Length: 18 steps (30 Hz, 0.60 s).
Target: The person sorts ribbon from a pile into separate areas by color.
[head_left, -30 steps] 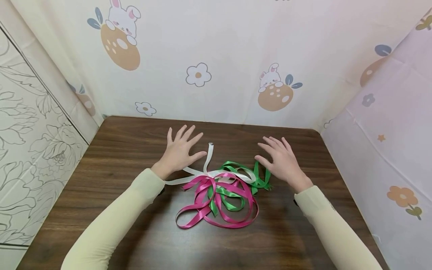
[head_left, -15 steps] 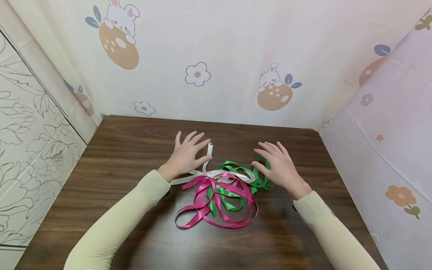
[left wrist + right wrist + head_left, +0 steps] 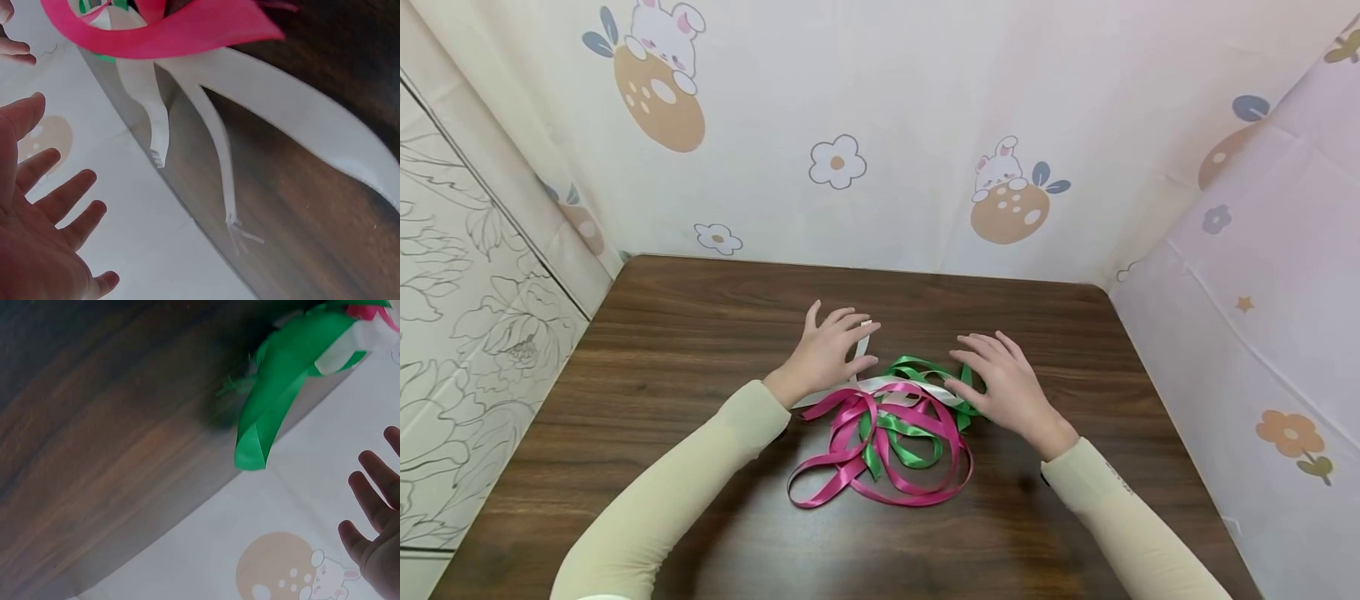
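Pink ribbon (image 3: 951,428), green ribbon (image 3: 912,430) & white ribbon (image 3: 942,393) tangled on counter (image 3: 715,533); none separated. L. hand (image 3: 823,354), R. hand (image 3: 1006,390) spread, gripping nil; handling apparently not begun.

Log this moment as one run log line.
left hand: near white ribbon, holding nothing | right hand: near green ribbon, holding nothing | pink ribbon: looped, heaped with both | place: brown table
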### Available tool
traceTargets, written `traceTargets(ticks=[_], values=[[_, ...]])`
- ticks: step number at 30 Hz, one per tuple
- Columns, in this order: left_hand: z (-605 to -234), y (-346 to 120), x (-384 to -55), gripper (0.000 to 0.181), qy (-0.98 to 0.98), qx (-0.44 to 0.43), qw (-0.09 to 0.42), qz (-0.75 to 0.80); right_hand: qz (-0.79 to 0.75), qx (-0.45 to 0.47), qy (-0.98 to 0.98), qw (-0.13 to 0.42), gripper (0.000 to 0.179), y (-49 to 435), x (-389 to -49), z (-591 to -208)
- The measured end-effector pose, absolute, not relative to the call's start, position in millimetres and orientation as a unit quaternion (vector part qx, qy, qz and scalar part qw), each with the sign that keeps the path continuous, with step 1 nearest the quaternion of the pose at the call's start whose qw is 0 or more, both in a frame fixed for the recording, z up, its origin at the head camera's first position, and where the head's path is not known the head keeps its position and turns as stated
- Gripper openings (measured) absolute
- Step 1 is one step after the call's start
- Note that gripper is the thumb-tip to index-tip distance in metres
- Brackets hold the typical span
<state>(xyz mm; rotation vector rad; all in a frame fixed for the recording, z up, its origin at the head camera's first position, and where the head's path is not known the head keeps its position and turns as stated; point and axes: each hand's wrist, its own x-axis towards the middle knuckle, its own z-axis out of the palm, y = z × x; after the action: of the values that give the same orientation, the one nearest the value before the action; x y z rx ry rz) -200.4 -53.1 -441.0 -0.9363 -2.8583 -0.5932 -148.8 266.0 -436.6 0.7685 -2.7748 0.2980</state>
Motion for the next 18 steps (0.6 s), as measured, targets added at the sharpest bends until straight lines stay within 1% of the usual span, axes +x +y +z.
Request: traceTargets(ticks=[3,10,18], values=[[-444.7,-51.8,-199.9,0.058,-0.931,-0.304,0.030,-0.198,0.108,0.269,-0.949,0.124,0.050,262.3,-147.5,-439.7],[-452.6,-47.9,-200.0,0.054,-0.935,-0.294,-0.002,-0.200,0.104,0.271,-0.951,0.107,0.051,253.0,-146.2,-444.3],[-454.6,-44.7,-199.6,0.051,-0.936,-0.288,-0.031,-0.198,0.103,0.284,-0.946,0.119,0.045,247.2,-147.0,-449.0]])
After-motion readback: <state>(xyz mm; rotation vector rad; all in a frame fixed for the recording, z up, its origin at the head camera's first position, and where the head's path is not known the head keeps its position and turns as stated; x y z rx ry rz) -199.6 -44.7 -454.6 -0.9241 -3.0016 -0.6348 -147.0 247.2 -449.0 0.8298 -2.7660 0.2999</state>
